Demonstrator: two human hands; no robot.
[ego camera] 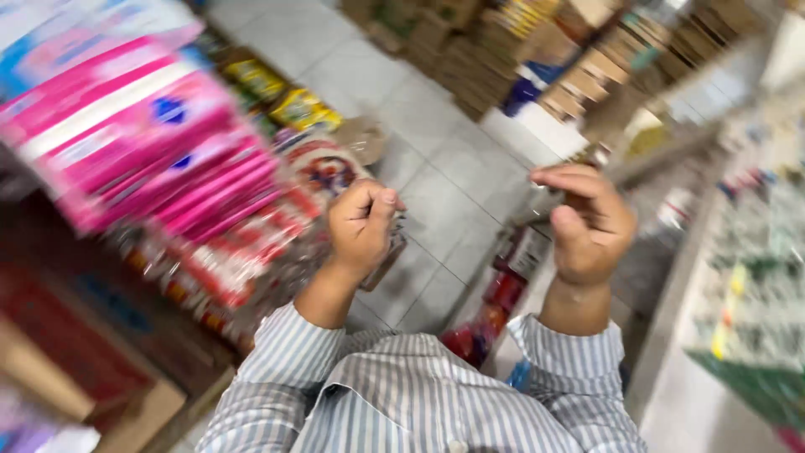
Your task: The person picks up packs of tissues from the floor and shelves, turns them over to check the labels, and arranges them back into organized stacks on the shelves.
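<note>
Nearest the camera, striped sleeves (394, 394) lead up to 2 raised hands. The left hand (360, 225) is curled into a fist, thumb across the fingers, and something thin and clear seems to hang below it; blur keeps me from telling whether it is held. The right hand (587, 222) is also curled, fingers bent over the thumb, pinching a small clear wrapper (543, 201) that shows just left of its fingertips. The 2 hands are apart, level with each other.

Left of the left fist, pink packs (142, 143) are stacked on a shelf, with red packets (226, 260) below them and close beside the wrist. Between and below the hands stand red jars (490, 310). Right of the right hand runs a counter (738, 285) of blurred goods. Beyond both hands lies the grey tiled floor (444, 159), and past it, brown cartons (587, 59).
</note>
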